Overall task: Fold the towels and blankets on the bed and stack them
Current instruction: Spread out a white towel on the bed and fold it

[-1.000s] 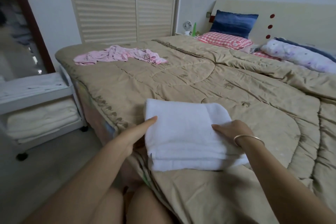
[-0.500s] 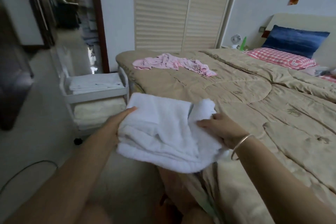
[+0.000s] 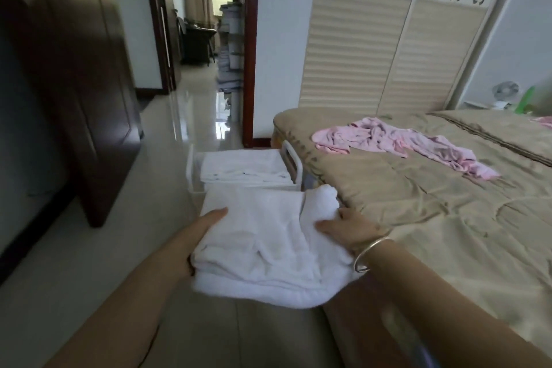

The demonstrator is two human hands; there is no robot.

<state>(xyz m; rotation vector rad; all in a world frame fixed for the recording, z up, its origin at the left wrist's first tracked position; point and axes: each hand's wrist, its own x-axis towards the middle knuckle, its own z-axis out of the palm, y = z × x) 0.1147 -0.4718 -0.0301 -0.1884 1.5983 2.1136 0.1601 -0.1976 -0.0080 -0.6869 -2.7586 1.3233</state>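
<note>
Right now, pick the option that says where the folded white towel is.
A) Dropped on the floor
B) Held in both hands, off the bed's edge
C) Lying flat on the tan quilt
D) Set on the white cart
B: the left hand and right hand hold the folded white towel up beside the bed, off the quilt and short of the white cart.

Glossy tiled floor [image 3: 167, 140], dark wardrobe [image 3: 68, 69] left, louvred closet doors [image 3: 388, 51], open doorway [image 3: 206, 24].
</note>
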